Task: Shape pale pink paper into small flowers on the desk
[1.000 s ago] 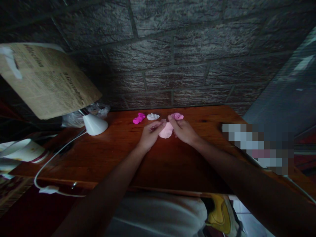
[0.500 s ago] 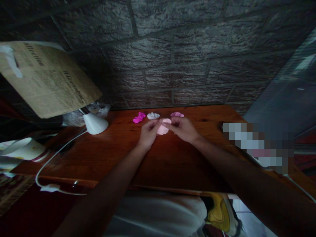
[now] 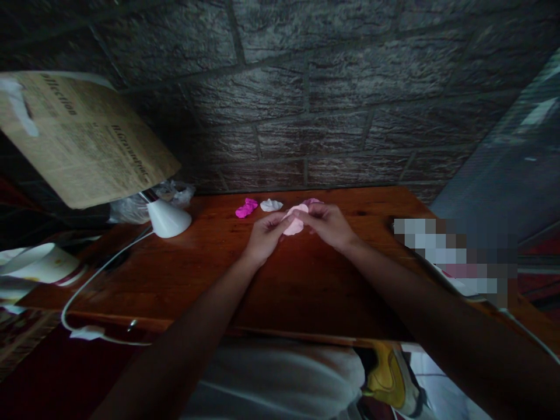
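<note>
Between both hands is a flat, pale pink piece [image 3: 294,226] that looks like soft modelling clay, held above the wooden table. My left hand [image 3: 265,238] pinches its left side, thumb on the near face. From the right, my right hand [image 3: 331,227] grips its upper right edge with thumb and fingers. Behind the hands lie a crumpled magenta piece [image 3: 246,208] and a whitish piece [image 3: 271,205]. Another pink piece [image 3: 313,201] sits just behind my right hand, which partly covers it.
A white lamp [image 3: 170,219] with a newspaper-print shade [image 3: 96,143] stands at the left, its cord [image 3: 94,274] running over the table's front edge. A paper cup [image 3: 48,265] lies farther left. At right is a blurred-out object [image 3: 450,256]. A brick wall [image 3: 280,134] rises behind the table [image 3: 306,291].
The pale pink piece has tilted and shifted slightly up and right between my fingers. My right thumb lies differently across it. The other pieces stay put.
</note>
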{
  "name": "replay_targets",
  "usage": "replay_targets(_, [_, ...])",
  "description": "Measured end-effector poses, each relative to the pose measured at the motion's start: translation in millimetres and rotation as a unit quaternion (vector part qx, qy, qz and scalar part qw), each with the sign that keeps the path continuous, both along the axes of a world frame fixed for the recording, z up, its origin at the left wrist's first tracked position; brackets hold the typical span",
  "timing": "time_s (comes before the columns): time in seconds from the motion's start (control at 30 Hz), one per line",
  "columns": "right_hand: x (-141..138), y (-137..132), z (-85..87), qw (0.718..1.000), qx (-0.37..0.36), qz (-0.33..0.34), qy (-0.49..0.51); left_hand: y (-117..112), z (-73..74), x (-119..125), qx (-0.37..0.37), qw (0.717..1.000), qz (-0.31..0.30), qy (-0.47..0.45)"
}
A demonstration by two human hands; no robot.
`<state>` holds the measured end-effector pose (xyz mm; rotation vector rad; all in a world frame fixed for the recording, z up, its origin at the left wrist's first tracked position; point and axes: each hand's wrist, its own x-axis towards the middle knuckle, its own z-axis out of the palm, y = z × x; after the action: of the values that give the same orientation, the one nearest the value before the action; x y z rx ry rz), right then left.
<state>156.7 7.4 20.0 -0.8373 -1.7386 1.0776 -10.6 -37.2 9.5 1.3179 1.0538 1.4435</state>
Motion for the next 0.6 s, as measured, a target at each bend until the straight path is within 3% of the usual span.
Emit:
replay_targets(0.1, [-1.1,-3.5,1.9,0.998,-0.06,0.005,0.008,0.6,-0.4,0.1,0.002,1.0,0.011,-0.021])
replay_targets(0.23, [-2.6,-7.6,3.2,0.996,-0.07,0.046,-0.009,2.8,-2.3,-0.6,-0.002,0.998,0.035,-0.058])
replay_targets(0.6, [-1.2,-1.7,1.1,0.997,0.061,0.03,-0.027,3.3,0.0,0.8,-0.006,0.995,0.045,-0.085])
